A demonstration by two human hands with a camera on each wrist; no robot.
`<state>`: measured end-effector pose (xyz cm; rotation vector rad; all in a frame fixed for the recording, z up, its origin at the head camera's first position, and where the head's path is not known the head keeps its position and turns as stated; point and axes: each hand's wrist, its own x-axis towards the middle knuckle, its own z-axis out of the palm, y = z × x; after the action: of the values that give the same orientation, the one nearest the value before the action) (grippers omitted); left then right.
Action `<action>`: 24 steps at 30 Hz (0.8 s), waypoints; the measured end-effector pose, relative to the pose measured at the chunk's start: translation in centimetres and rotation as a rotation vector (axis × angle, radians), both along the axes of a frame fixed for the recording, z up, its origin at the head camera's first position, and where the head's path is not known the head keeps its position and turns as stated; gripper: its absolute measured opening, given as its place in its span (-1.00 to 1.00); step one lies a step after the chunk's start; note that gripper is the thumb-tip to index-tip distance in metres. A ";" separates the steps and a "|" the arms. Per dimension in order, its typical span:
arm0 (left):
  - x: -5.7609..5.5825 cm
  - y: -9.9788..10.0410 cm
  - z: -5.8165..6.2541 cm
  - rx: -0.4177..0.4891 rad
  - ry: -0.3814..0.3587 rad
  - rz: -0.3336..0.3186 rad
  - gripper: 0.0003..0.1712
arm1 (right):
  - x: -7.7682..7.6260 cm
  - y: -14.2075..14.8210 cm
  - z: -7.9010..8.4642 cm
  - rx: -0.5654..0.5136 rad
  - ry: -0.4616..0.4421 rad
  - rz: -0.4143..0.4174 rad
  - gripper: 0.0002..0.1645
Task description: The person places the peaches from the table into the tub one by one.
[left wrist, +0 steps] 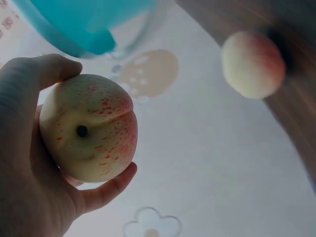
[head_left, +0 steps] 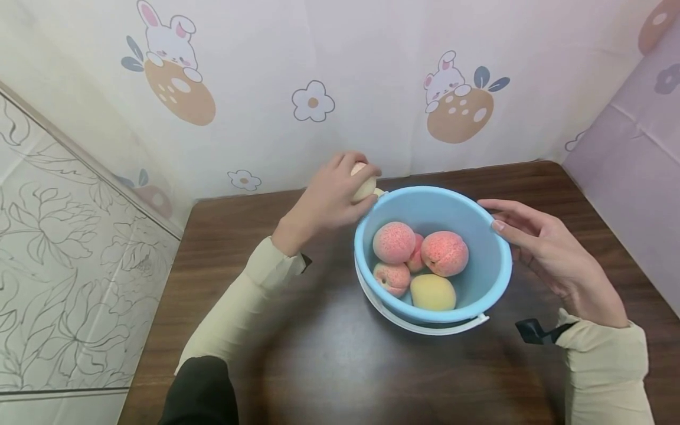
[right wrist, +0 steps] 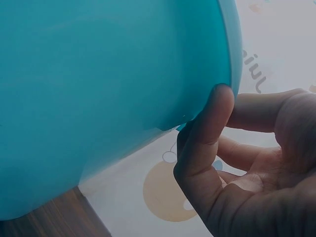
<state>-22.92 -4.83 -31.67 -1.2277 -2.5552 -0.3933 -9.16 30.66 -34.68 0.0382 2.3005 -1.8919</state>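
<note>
A pale peach with red speckles [left wrist: 89,128] is gripped in my left hand [head_left: 334,192], just left of the bucket's far rim. A light blue bucket [head_left: 494,283] stands on the table, its white handle [head_left: 425,329] hanging down at the near side. Inside lie several pink-red peaches [head_left: 445,254] and a yellow fruit [head_left: 432,292], perhaps a mango. On the bucket's right side, my right hand [head_left: 552,254] pinches the rim, thumb on its edge. The left wrist view shows another peach [left wrist: 253,64] resting on the table, apart from that hand.
The dark wooden table [head_left: 319,366] meets a wall covering with rabbit and flower prints [head_left: 313,47] at the back. A white panel with flower line drawings [head_left: 74,283] borders it on the left. A dark object [head_left: 202,392] shows at the bottom by the left sleeve.
</note>
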 end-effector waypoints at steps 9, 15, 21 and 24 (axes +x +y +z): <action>2.8 1.3 1.9 0.023 0.096 -0.119 -0.54 | -0.1 0.0 0.0 -0.025 -0.001 0.001 -0.41; 4.7 2.1 2.4 0.007 0.096 -0.194 -0.52 | -0.1 0.0 0.1 -0.026 -0.014 -0.003 -0.41; 6.3 3.1 2.5 0.011 0.062 -0.266 -0.53 | -0.1 0.1 0.1 -0.007 -0.032 -0.007 -0.41; 7.0 3.6 2.4 0.021 0.027 -0.295 -0.55 | -0.1 0.1 0.1 -0.006 -0.031 -0.004 -0.42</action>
<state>-15.93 -1.24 -29.30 -1.5961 -2.3438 -0.4595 -9.22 30.78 -34.60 0.0715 2.2763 -1.8861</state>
